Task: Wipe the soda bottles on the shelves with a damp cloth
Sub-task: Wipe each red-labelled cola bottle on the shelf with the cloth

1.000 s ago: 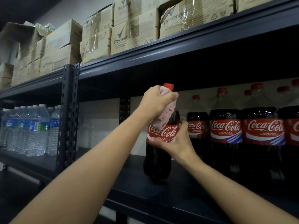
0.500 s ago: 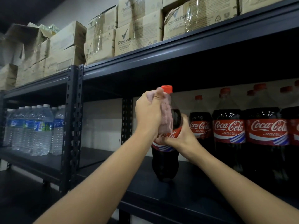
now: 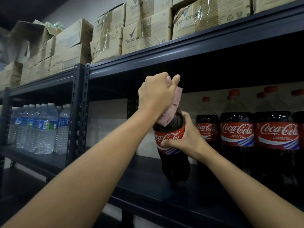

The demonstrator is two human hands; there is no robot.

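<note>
A large dark cola bottle (image 3: 171,163) with a red label stands tilted on the dark metal shelf (image 3: 148,188). My right hand (image 3: 187,139) grips it round the label. My left hand (image 3: 156,94) is curled round a pink cloth (image 3: 171,111) wrapped over the bottle's neck and cap, which are hidden under it. To the right, several more cola bottles (image 3: 236,137) with red caps stand in a row on the same shelf.
Water bottles (image 3: 37,129) fill the neighbouring shelf bay at the left, past a perforated upright post (image 3: 79,112). Cardboard boxes (image 3: 131,35) line the shelf above. The upper shelf beam (image 3: 181,51) hangs close over the bottle tops.
My left hand has slid the cloth up over the cap, which showed before. The bottle has turned so its label faces me, and it leans more.
</note>
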